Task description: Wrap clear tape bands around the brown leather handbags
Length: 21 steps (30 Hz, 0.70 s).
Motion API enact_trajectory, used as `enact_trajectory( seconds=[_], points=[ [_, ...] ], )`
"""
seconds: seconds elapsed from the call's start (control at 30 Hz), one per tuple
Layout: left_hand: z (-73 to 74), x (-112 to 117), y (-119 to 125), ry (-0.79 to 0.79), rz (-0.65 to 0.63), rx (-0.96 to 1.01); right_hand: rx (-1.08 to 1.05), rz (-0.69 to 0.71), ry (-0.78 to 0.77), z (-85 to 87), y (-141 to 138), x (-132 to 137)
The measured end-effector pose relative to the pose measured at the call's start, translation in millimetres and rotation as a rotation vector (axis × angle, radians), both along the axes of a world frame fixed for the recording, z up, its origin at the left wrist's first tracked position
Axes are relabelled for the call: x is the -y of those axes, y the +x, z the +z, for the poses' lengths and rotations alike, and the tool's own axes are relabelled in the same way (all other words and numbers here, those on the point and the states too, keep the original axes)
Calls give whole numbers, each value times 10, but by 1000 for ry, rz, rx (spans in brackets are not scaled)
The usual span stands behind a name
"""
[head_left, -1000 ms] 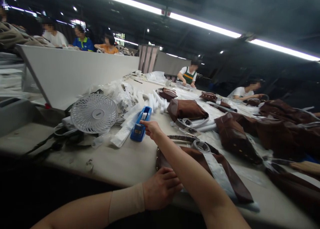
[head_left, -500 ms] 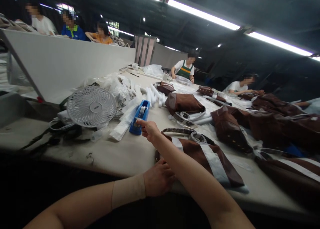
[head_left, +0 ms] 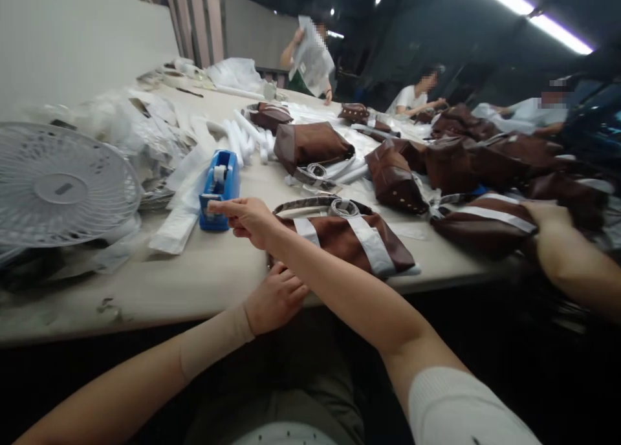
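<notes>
**Containers:** brown bag w/ white strips (head_left: 342,241) is laid on table (head_left: 116,290), lower centre; contents can't be told. More brown bags (head_left: 310,144) are spread toward upper right.
**R hand** (head_left: 247,222): is held open, fingers extended, nothing gripped, just beside blue tape dispenser (head_left: 219,189).
**L hand** (head_left: 276,299): is curled at table edge, by bag's near corner; grip can't be told.
**Around:** white desk fan (head_left: 58,183) is cut off by left edge; white rolled tubes (head_left: 245,144) are placed behind dispenser.
**Vs earlier:** clear plastic bag (head_left: 312,57) is now raised by co-worker, upper centre; co-worker's hand (head_left: 548,213) is now seen on a bag, far right.
</notes>
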<state>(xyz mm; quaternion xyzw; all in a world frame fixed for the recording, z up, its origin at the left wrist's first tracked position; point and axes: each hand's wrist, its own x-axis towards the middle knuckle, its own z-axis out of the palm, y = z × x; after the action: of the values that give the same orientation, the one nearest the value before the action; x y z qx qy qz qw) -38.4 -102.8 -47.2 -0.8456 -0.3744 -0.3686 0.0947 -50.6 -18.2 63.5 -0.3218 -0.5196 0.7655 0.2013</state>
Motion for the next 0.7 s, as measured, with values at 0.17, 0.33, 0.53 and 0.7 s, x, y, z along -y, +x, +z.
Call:
enact_trajectory(
  seconds=[0.17, 0.33, 0.53, 0.7],
  points=[
    [22, 13, -7, 4, -26, -38, -151, -19, 66, 296, 1129, 79],
    [29, 40, -6, -65, -31, 45, -42, -194, -50, 9, 1985, 322],
    [35, 39, 6, -88, -43, 92, 41, -194, -159, -300, 2208, 642],
    [64, 36, -8, -93, -60, 48, 19, -193, -221, -471, 2166, 650]
  ],
)
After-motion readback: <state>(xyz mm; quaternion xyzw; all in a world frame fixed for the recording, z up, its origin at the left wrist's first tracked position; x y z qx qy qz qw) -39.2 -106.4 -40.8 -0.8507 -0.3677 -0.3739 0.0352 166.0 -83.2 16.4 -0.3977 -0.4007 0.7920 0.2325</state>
